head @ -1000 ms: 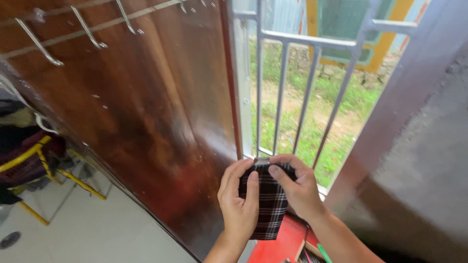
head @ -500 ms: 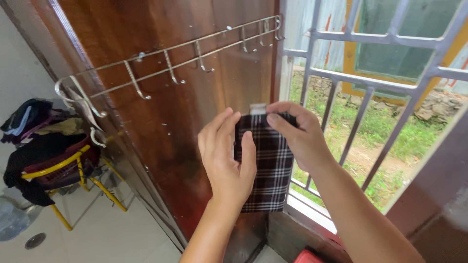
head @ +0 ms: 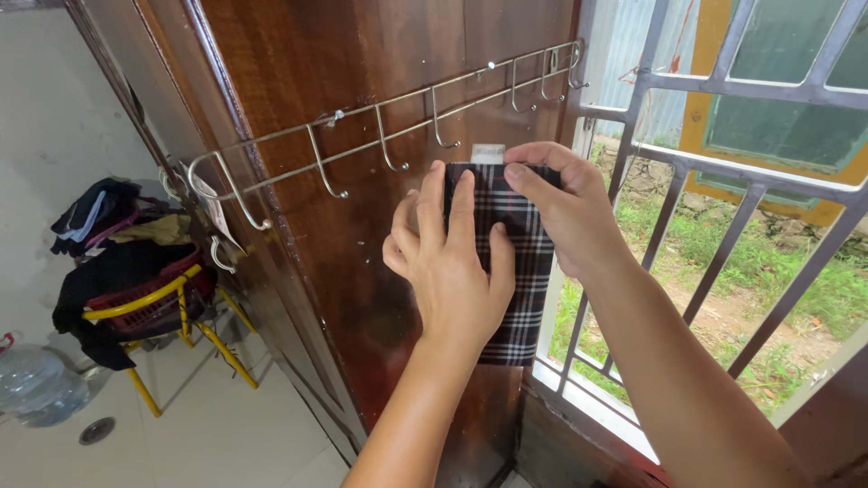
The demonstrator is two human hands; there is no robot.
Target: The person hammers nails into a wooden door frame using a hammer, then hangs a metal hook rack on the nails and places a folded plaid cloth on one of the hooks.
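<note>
While held flat at frame centre, plaid cloth [head: 515,271] gripped by left hand [head: 452,262] and right hand [head: 565,212]; not yet on hook rack [head: 398,136] upper centre.

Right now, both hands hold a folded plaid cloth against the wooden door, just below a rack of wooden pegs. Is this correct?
Not quite. In the head view the rack has metal wire hooks, not wooden pegs. The rest holds: left hand and right hand hold the folded plaid cloth against the wooden door.
</note>
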